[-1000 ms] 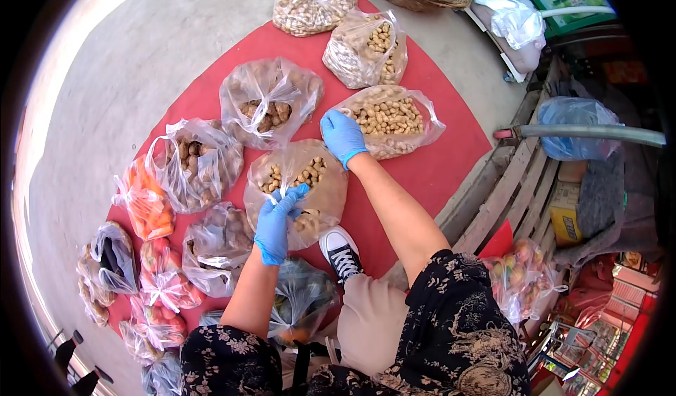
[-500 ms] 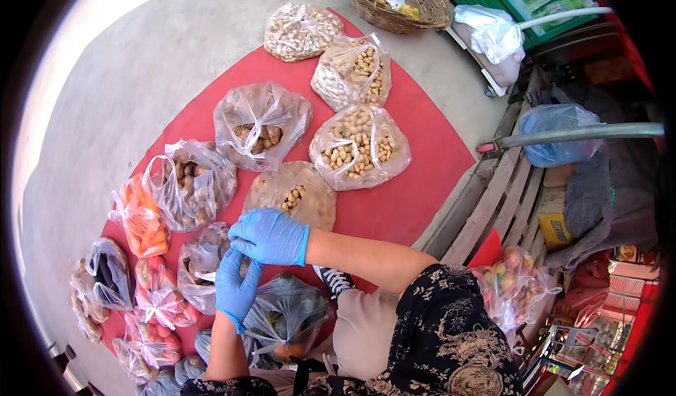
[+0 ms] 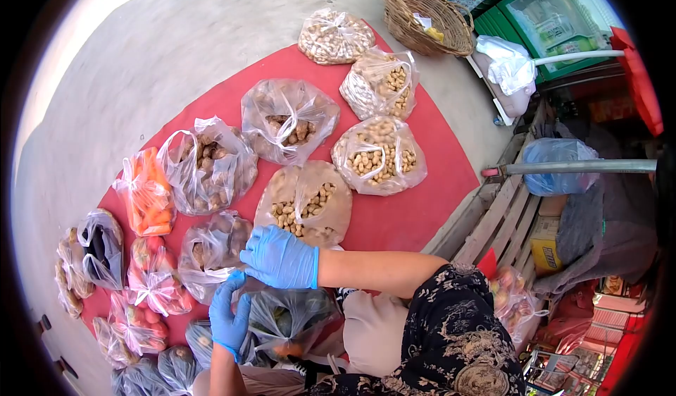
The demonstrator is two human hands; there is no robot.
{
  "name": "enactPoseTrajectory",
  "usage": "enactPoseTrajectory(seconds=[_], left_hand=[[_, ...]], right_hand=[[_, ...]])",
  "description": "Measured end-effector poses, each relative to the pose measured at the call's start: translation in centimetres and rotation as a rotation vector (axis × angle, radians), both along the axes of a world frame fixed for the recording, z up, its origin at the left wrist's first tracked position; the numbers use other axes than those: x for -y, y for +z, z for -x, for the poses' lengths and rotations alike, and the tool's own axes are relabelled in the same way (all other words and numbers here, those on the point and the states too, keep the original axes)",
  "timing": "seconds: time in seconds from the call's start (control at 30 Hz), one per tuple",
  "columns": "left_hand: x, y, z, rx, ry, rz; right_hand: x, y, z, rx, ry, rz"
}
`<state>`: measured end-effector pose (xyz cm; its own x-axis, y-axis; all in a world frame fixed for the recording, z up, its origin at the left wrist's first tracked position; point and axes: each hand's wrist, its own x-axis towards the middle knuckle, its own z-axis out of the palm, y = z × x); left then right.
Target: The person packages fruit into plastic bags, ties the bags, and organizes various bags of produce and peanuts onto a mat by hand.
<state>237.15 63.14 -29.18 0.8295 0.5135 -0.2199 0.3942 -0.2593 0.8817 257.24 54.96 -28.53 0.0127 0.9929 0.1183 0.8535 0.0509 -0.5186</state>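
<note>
Both my hands wear blue gloves, held close together above the bags. My right hand (image 3: 283,256) has its fingers curled inward; whatever is between them, if anything, is hidden. Below it, my left hand (image 3: 229,317) points upward with the thumb apart from the fingers, and its fingertips are near the right hand. Beside the hands lies a clear plastic bag of dark roundish produce (image 3: 211,246). Just beyond the right hand, an open-topped bag of peanuts (image 3: 303,206) sits on the red mat (image 3: 401,220). A bag with dark green produce (image 3: 289,318) is under my wrists.
More bags hold peanuts (image 3: 380,153), brown roots (image 3: 289,125) and carrots (image 3: 148,192). Red produce in a bag (image 3: 158,276) lies to the left. A wicker basket (image 3: 426,19) stands at the top, and a wooden slatted pallet (image 3: 493,206) with a metal bar (image 3: 584,166) is at right.
My hands have moved slightly down and apart; the left fingertips were against the right hand before. The view has shifted, uncovering more of the nearest peanut bag.
</note>
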Motion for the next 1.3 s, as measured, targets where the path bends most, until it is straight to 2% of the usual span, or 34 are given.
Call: enactPoseTrajectory(seconds=[0.13,0.23,0.53,0.87,1.1,1.2,1.3], left_hand=[[0.2,1.3,0.7,-0.015,0.056,0.083],[0.1,0.8,2.5,-0.019,0.065,0.07],[-0.3,0.6,4.6,-0.05,0.104,-0.022],[-0.1,0.6,3.4,-0.068,0.118,-0.01],[-1.5,1.4,2.3,-0.104,0.146,-0.015],[-2.1,2.4,2.7,-0.126,0.205,-0.018],[-1.0,4.4,2.8,-0.096,0.508,0.236]], right_hand=[[-1.5,1.2,1.6,0.145,0.003,-0.095],[-2.4,0.4,3.5,-0.032,0.054,-0.116],[-2.9,-0.6,6.8,-0.08,0.18,-0.021],[-2.5,-0.9,5.4,-0.128,0.25,0.084],[-4.8,-2.2,3.5,-0.217,0.3,0.026],[-6.4,-2.1,2.7,-0.221,0.391,0.03],[-8.0,-1.2,2.6,-0.239,0.494,0.081]])
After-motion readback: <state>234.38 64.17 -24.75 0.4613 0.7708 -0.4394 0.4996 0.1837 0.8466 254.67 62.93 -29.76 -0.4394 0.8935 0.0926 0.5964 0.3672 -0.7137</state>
